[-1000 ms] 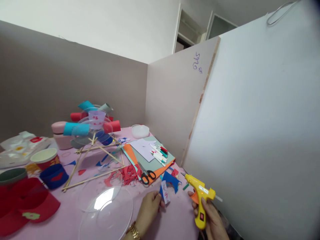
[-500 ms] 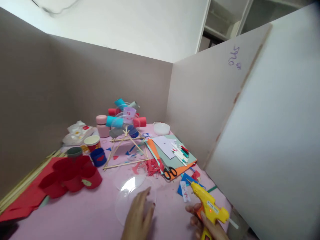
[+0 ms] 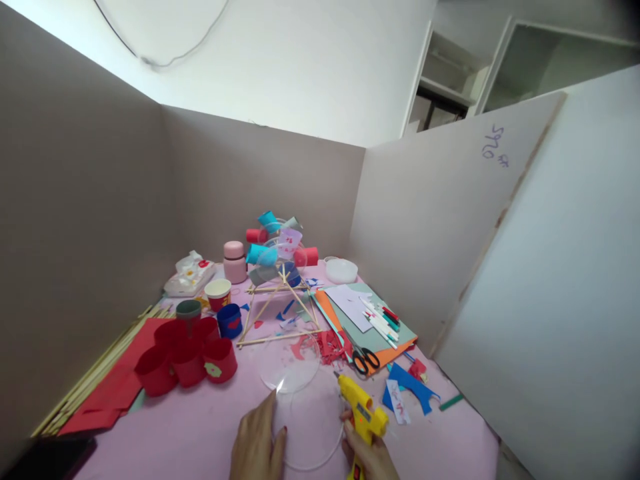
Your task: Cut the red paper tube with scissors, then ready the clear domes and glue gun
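Observation:
My right hand (image 3: 367,453) is wrapped around the handle of a yellow hot glue gun (image 3: 361,408), its nozzle pointing up and left. The gun is at the right edge of a clear round plastic lid (image 3: 315,430). At that lid's left edge lies my left hand (image 3: 256,440), its thumb and fingers apart; contact with the rim cannot be told. A second clear disc (image 3: 293,368) overlaps the far side of the lid. Behind it stands a wheel of clear discs with coloured paper cups, including a red cup (image 3: 306,257), on a wooden stick frame (image 3: 260,340).
Red paper cups (image 3: 187,363), a blue cup (image 3: 230,321) and sticks (image 3: 90,373) are at left. Black-handled scissors (image 3: 365,360), markers (image 3: 383,320) and blue paper scraps (image 3: 413,387) lie right. A dark phone-like object (image 3: 55,459) is front left. Partitions (image 3: 260,167) enclose the table.
The glue gun in my right hand has moved left, from beside the paper scraps to the lid's edge. My left hand has shifted to the lid's left side. The camera view has turned.

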`<state>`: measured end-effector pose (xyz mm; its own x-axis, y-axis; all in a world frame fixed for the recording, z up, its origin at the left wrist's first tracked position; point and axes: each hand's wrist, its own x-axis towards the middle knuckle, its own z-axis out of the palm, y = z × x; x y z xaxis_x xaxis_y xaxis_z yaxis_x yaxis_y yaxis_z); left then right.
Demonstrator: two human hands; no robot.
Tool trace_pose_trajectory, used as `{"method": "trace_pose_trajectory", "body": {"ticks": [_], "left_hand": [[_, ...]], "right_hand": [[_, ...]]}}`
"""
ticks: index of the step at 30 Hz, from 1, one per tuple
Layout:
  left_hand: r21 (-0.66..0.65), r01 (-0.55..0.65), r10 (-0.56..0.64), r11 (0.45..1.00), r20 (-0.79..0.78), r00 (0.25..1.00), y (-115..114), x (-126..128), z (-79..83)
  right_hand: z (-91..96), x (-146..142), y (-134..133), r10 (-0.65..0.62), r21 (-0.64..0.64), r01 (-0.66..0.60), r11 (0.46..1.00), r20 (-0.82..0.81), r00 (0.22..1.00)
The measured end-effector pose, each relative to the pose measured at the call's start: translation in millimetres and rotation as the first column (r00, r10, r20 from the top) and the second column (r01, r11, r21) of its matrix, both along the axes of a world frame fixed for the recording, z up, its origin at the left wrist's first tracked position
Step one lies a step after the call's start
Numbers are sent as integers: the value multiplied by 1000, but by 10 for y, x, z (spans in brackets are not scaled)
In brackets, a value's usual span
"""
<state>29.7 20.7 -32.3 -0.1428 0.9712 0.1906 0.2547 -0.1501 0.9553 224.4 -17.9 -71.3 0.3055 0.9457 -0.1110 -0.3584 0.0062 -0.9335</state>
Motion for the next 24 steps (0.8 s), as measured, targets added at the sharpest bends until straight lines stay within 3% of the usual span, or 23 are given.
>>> {"method": "trace_pose_trajectory", "body": {"ticks": [5, 8, 12, 18, 21, 24], "left_hand": [[-134, -11, 54, 991, 318, 947, 32, -1, 109], [-227, 53, 76, 972, 525, 848, 104, -4, 342], [-234, 165, 53, 958, 712, 700, 215, 3, 727], [-140, 88, 59, 986, 797, 601, 448, -51, 1182], [-88, 22, 58, 996, 805, 591, 520, -73, 1338], [-70, -31, 76, 997, 815, 575, 549, -70, 1423]], "right_hand": [[68, -153, 3, -171, -126, 152, 980, -159, 972], [306, -275, 75, -238, -48, 233, 971, -202, 950], [712, -420, 276, -190, 109, 214, 971, -197, 962], [1316, -429, 529, -164, 265, 184, 946, -94, 982], [1595, -424, 539, -130, 360, 126, 924, -13, 991], [1742, -490, 521, -44, 445, 7, 896, 72, 996]]}}
